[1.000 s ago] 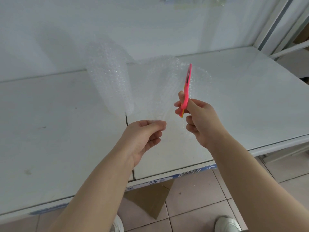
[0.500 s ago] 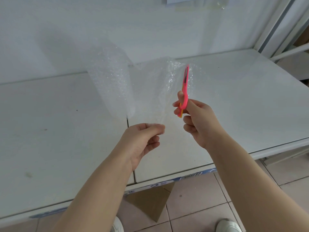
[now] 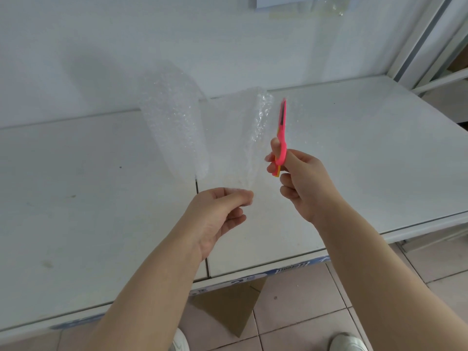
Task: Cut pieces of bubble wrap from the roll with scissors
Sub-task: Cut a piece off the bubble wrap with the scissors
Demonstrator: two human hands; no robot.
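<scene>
A clear bubble wrap roll (image 3: 174,125) stands upright on the white table (image 3: 76,198), near the back middle. A loose sheet of bubble wrap (image 3: 243,138) runs from the roll toward me, lifted off the table. My left hand (image 3: 217,211) pinches the sheet's near lower corner. My right hand (image 3: 301,181) grips pink scissors (image 3: 281,138), blades pointing up and away, just right of the sheet's right edge. The blades look nearly closed.
A white wall rises behind the table. A metal shelf frame (image 3: 430,46) stands at the far right. Below the table's front edge lie tiled floor, a brown cardboard piece (image 3: 228,307) and my two shoes.
The scissors have shifted slightly right and their blades have drawn back along the sheet. The sheet's right edge has curled left, toward the roll. My left hand keeps its pinch.
</scene>
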